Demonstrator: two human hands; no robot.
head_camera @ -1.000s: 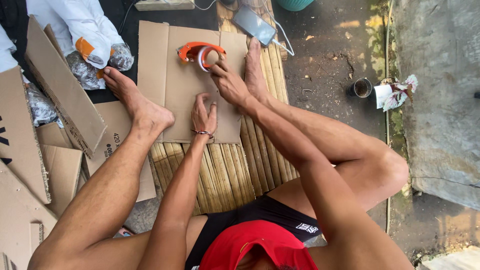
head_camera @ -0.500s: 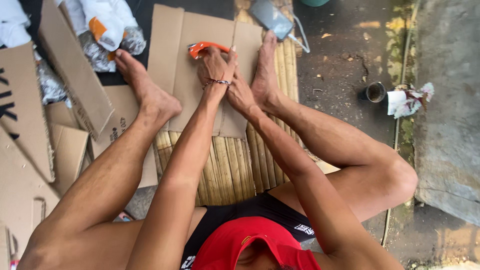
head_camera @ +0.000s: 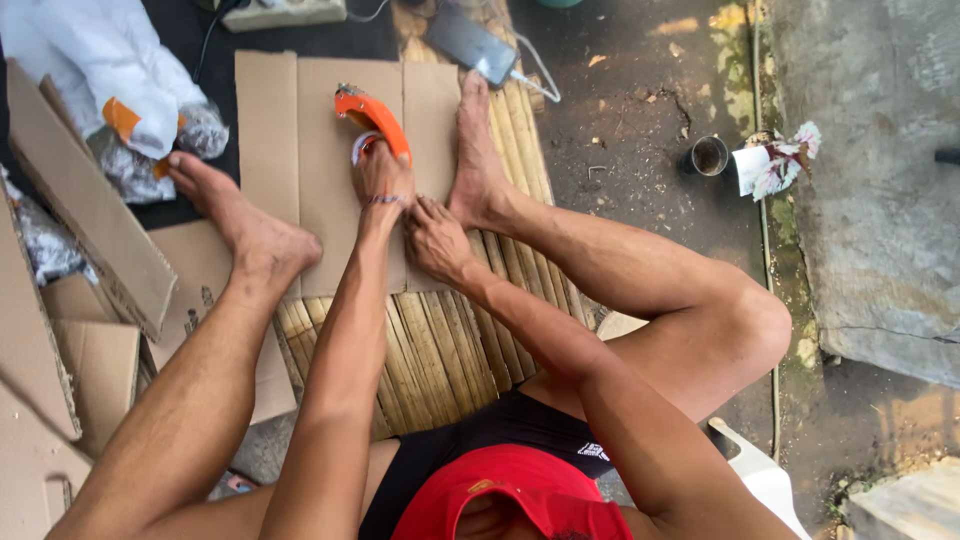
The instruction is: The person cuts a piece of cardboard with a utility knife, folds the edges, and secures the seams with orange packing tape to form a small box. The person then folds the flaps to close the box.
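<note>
One flattened cardboard sheet point(head_camera: 325, 160) is pinned on the bamboo mat point(head_camera: 440, 350) under two bare feet. Taping appears underway: the left hand point(head_camera: 382, 178), fingers clamped, grips one orange tape dispenser point(head_camera: 372, 120) atop the sheet. The right hand point(head_camera: 435, 243), fingers together, presses the sheet's near edge; steady pressure seems needed.

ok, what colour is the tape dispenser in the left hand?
Orange, clearest in the head view: tape dispenser held by the left hand on the cardboard.
</note>
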